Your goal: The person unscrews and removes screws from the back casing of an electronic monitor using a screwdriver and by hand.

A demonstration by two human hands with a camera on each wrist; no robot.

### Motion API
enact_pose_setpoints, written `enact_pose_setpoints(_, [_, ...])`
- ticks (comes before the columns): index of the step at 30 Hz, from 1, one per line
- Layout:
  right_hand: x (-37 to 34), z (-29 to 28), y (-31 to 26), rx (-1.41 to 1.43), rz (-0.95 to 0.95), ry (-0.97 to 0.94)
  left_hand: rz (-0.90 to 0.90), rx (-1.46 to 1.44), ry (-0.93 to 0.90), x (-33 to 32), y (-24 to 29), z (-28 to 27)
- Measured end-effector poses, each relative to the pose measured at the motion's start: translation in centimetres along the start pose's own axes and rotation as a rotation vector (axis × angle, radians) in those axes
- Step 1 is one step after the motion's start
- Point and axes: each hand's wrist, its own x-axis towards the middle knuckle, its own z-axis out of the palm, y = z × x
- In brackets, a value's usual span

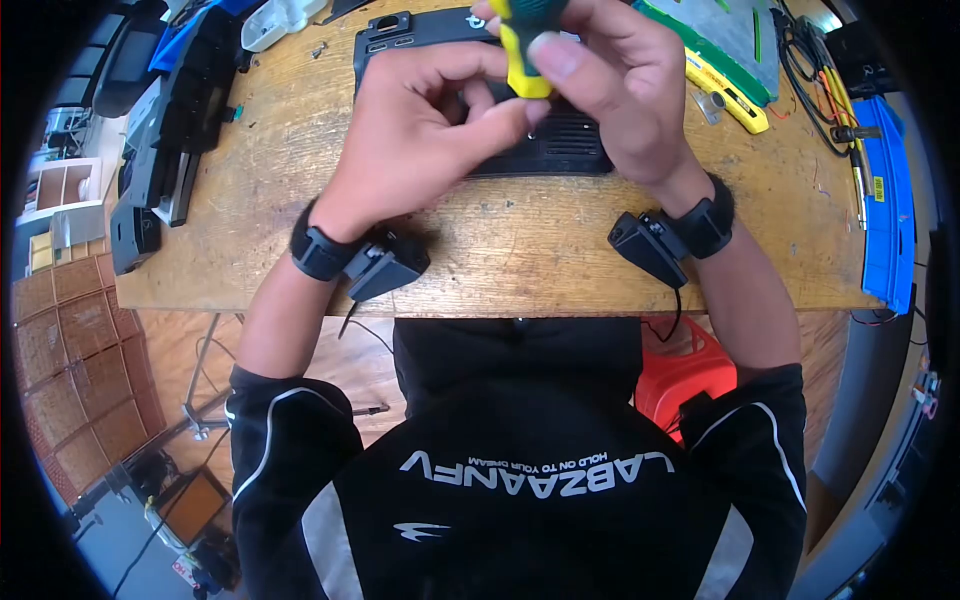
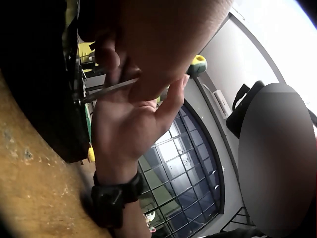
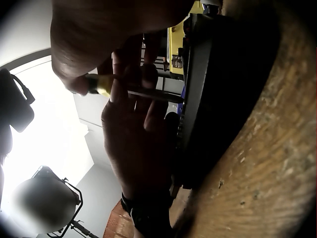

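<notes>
Upright over a black laptop base [image 1: 575, 145] stands a screwdriver [image 1: 516, 65] with a yellow and green handle. My right hand [image 1: 640, 110] grips that handle from above, thumb along its side. Lower down, my left hand [image 1: 405, 140] pinches the screwdriver near the handle's bottom end, thumb tip against the yellow part. In the left wrist view the metal shaft [image 2: 111, 91] runs between the hands, its tip right at the laptop's surface. The right wrist view shows the shaft [image 3: 153, 93] passing the left hand's fingers. Both hands cover part of the laptop.
The wooden table [image 1: 500, 255] holds black cases [image 1: 180, 100] at left and a white tray [image 1: 280, 22] at the back. To the right lie a yellow bar-shaped tool [image 1: 725, 95], cables [image 1: 805, 70] and a blue bin [image 1: 888, 200]. A red stool [image 1: 690, 375] is below.
</notes>
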Motion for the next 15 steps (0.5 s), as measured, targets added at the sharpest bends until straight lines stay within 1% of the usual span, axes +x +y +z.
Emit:
enact_pose_setpoints(1, [-0.4, -0.8, -0.7, 0.114, 0.175, -0.072, -0.044, 0.074, -0.097, 0.1, 0.6, -0.8])
enact_pose_setpoints(2, [-0.5, -0.6, -1.0, 0.116, 0.177, -0.07, -0.048, 0.074, -0.098, 0.0, 0.9, -0.8])
enact_pose_setpoints(4, [0.0, 0.0, -1.3, 0.191, 0.2, 0.006, -0.111, 0.084, -0.089, 0.2, 1.4, -0.8])
enact_pose_setpoints(5, [0.1, 0.3, -1.3, 0.247, 0.286, 0.069, -0.067, 0.07, -0.022, 0.2, 0.9, -0.3])
enact_pose_setpoints(6, [0.1, 0.2, -1.1, 0.245, 0.287, 0.069, -0.067, 0.068, -0.022, 0.3, 0.7, -0.3])
enact_pose_setpoints(8, [-0.1, 0.1, -0.1, 0.143, 0.099, 0.017, 0.059, 0.197, -0.033, 0.3, 0.5, -0.5])
enact_pose_setpoints(9, [-0.3, -0.3, 0.8, 0.172, 0.077, -0.012, 0.056, 0.198, -0.031, 0.1, 0.4, -0.5])
enact_pose_setpoints(10, [-0.3, -0.2, 0.5, 0.173, 0.075, -0.013, 0.05, 0.187, -0.022, 0.1, 0.4, -0.3])
enact_pose_setpoints(12, [-0.3, 0.0, -0.3, 0.168, 0.185, 0.082, 0.046, 0.174, -0.013, 0.0, 0.3, -0.2])
enact_pose_setpoints(13, [-0.4, -0.2, -0.2, 0.167, 0.186, 0.082, 0.02, 0.139, -0.031, -0.1, 0.2, -0.1])
enact_pose_setpoints(15, [-0.5, -0.6, 0.1, 0.15, 0.135, 0.021, -0.009, 0.103, -0.048, -0.3, 0.1, 0.0])
